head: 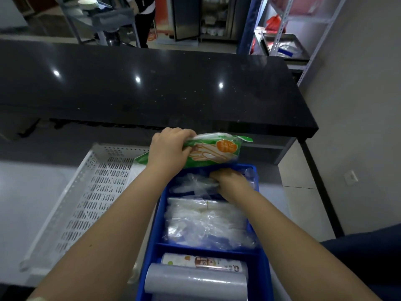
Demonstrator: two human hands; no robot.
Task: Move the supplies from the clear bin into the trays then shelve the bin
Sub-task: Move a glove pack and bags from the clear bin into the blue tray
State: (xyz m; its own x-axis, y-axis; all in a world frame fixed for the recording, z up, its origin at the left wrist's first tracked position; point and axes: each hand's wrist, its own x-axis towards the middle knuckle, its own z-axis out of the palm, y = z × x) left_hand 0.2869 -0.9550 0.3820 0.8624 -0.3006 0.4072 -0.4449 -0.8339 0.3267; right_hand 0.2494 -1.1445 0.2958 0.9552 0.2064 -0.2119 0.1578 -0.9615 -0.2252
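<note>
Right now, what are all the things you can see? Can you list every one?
Glove packet: one, green with an orange circle, held above the far end of the blue tray.
Blue tray: one, blue, divided, in front of the person.
Clear plastic bags: a pile, see-through, middle section of the blue tray.
Rolls: two, one pale grey and one labelled, nearest section.
White tray: one, white, perforated, left of the blue tray.
Counter: one, black, behind the trays.
Shelving: pale metal, far right.
Left hand: gripping the glove packet.
Right hand: in the far section, among clear plastic.
</note>
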